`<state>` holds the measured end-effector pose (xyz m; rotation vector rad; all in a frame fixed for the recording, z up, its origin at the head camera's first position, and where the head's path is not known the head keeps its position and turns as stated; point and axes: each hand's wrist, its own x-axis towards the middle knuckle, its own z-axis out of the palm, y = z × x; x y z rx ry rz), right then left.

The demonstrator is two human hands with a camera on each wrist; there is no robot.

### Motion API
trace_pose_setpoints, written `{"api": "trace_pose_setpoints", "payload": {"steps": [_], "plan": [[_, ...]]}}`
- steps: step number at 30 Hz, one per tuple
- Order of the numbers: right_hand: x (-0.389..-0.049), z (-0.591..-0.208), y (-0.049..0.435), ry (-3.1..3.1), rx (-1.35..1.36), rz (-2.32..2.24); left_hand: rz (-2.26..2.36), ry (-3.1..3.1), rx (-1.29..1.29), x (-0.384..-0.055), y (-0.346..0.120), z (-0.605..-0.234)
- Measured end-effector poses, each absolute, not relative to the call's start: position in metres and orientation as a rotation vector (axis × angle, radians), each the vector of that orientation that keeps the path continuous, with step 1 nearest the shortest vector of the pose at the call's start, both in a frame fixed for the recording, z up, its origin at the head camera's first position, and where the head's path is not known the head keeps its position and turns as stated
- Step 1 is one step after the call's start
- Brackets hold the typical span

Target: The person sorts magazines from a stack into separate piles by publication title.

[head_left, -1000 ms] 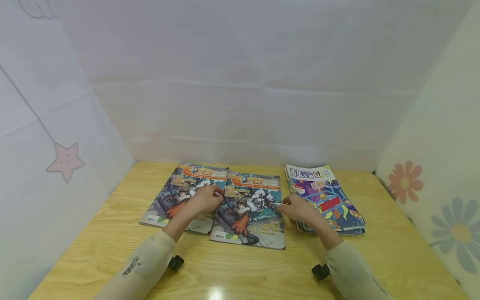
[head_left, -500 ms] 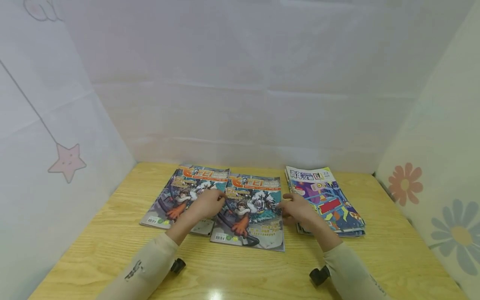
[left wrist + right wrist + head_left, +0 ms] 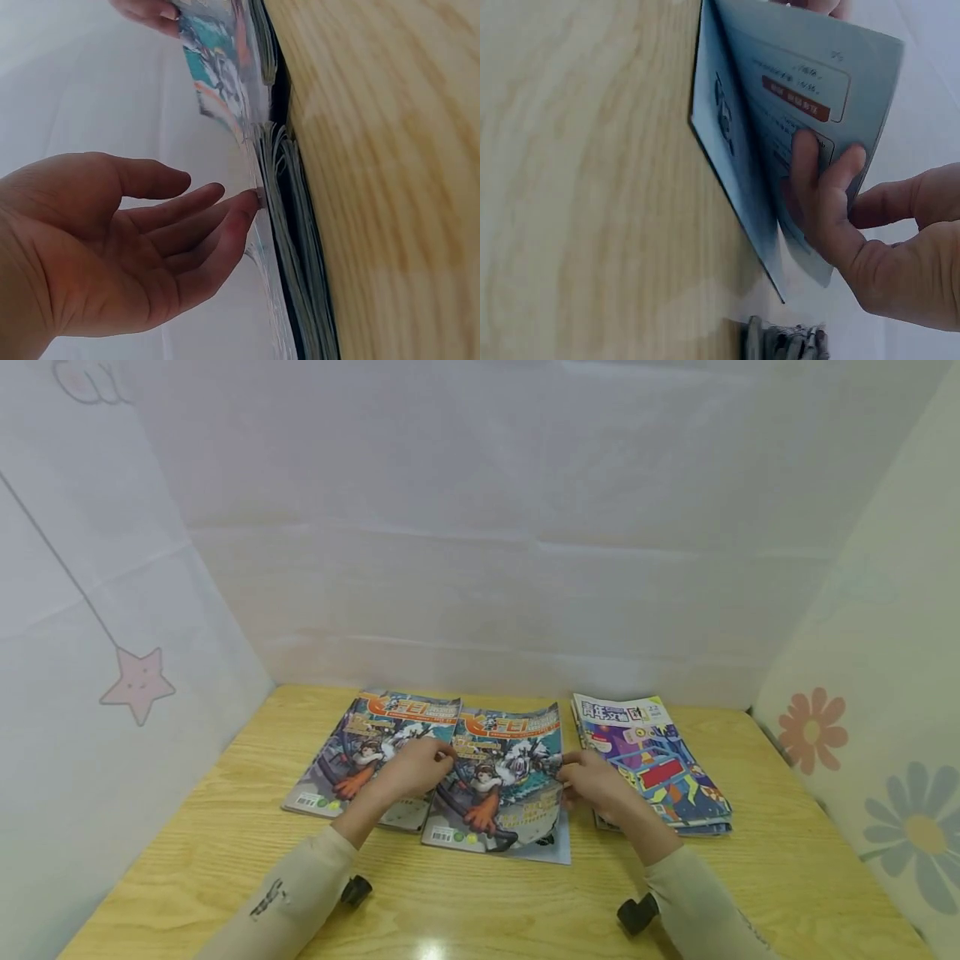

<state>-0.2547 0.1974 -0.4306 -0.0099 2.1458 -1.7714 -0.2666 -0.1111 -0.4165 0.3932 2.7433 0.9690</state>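
Observation:
Two magazines with matching covers lie side by side on the wooden table, the left magazine (image 3: 318, 777) and the middle magazine (image 3: 480, 793). My right hand (image 3: 596, 781) pinches the middle magazine's cover and upper pages at the right edge, bending them up. In the right wrist view, that hand (image 3: 881, 251) has its fingers on the printed inner page (image 3: 780, 45) and its thumb behind; the lower pages lie on the table. My left hand (image 3: 420, 768) rests a fingertip where the two magazines meet. Its fingers (image 3: 217, 247) are loosely bent, thumb apart, in the left wrist view.
A stack of magazines (image 3: 663, 768) with a purple-and-blue cover stands to the right, near my right forearm. Bare wooden table (image 3: 480, 902) stretches in front. White cloth walls (image 3: 480, 593) close off the back and sides.
The right hand has taken hold of the middle magazine's right edge and raised its cover and upper pages, so the pages beneath show at the lower right. The left hand has barely moved.

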Motion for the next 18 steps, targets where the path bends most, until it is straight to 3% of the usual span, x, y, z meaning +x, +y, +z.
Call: {"api": "trace_pose_setpoints", "payload": {"steps": [11, 18], "plan": [[-0.253, -0.404, 0.211, 2.168, -0.014, -1.814, 0.976, 2.759, 0.297, -0.271, -0.113, -0.419], [-0.249, -0.395, 0.217, 2.08, -0.037, -1.906, 1.261, 2.526, 0.195, -0.277, -0.113, -0.429]]}}
